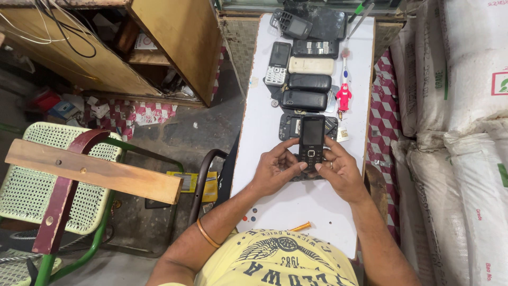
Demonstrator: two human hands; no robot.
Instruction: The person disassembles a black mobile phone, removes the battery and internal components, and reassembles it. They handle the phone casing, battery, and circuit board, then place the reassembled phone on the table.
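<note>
Clasping a black keypad phone (pixel 312 139) in both grips, left hand (pixel 276 168) and right hand (pixel 338 170) (more phones (pixel 309 83) beyond).

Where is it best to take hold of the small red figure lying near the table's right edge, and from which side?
Grip the small red plastic figure across its narrow body, coming from above: it lies flat on the white table, with a toothbrush close above it.

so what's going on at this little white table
A person in a yellow shirt holds a black keypad phone upright in both hands, the left hand and the right hand gripping its lower half over the narrow white table. Further up the table lie more phones and phone parts, a toothbrush and a small red figure. An orange-handled screwdriver lies near the person.
</note>
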